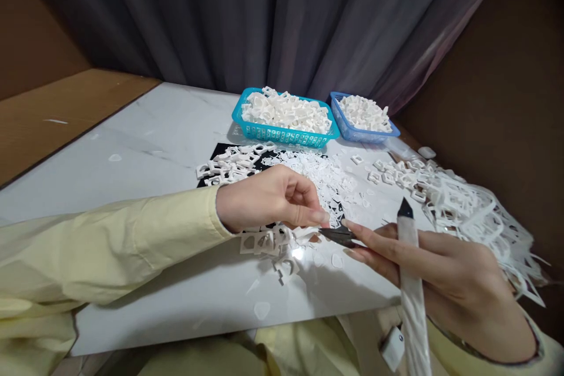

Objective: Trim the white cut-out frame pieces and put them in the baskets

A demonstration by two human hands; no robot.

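Observation:
My left hand [282, 197] pinches a small white plastic piece [306, 234] between thumb and fingers, low over the table. My right hand [440, 264] is closed round a dark pointed metal tool [337, 235], whose tip touches or nearly touches that piece at my left fingertips. A white-wrapped handle with a black tip [409, 282] stands up in front of my right hand; how it joins the tool cannot be made out. Beneath my left hand lie more white pieces [253, 242]. Thin white scraps [326, 179] are heaped behind the hands, partly on a black mat [220, 151].
A teal basket [286, 134] and a blue basket [368, 136], both full of white pieces, stand at the back. Tangled white strips [480, 217] cover the right side. Loose scraps lie on the white marbled table [145, 153]. A dark curtain [247, 23] hangs behind.

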